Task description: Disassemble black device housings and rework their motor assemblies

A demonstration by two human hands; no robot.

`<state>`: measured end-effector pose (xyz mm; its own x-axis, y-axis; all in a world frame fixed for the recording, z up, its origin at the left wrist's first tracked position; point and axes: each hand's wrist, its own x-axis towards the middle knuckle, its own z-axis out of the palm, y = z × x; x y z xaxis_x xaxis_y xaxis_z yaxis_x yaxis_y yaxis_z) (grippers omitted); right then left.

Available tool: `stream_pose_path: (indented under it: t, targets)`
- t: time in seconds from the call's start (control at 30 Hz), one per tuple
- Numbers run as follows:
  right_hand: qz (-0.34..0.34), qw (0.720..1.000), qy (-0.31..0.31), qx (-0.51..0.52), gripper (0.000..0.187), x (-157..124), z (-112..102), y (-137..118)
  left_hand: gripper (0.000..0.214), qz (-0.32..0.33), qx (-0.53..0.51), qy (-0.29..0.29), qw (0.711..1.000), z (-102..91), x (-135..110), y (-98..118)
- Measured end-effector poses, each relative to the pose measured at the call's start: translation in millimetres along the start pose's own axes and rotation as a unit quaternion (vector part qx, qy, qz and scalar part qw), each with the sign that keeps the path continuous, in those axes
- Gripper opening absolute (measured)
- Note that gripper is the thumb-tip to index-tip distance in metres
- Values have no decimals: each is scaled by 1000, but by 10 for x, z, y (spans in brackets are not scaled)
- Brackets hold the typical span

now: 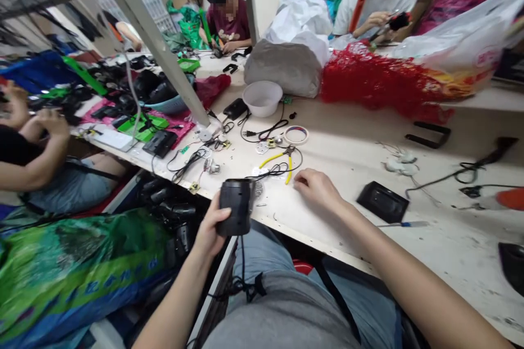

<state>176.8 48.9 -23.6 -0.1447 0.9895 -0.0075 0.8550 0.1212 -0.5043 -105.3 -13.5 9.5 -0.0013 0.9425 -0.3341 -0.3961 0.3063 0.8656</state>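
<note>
In my left hand (pixel 215 221) is a black plastic device housing (pixel 235 207), held above the table's front edge. My thumb lies across its face, and a black cord hangs from its lower end. My right hand (pixel 317 185) is over the table with its fingers curled together; whatever they may hold is hidden. Just left of those fingers lie yellow-handled cutting pliers (pixel 290 161), handles spread, with a black cable (pixel 268 172) beside them. A round metal part shows partly behind the housing.
A white bowl (pixel 262 99), a tape roll (pixel 296 134) and wired circuit parts lie farther back. To the right are a black tray-like shell (pixel 382 202) and a screwdriver (pixel 403 224). A metal post (pixel 151 38) rises at left. Other people sit around the tables.
</note>
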Motion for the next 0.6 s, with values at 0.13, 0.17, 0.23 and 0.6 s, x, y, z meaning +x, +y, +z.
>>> stream_pose_path:
  t: [0.13,0.17,0.23,0.6]
  targets:
    - [-8,1000,2,-21,10,31,120,-7,76,37,2,-38,999,-42,-34,-91]
    - [-11,1000,2,-28,11,37,143,2,79,37,1,-48,998,-68,-36,-94]
    - [-16,999,2,-43,15,48,184,15,83,38,6,-59,998,-121,-35,-94]
    - [-67,992,63,84,9,-159,61,-185,84,61,54,44,996,-39,-99,-145]
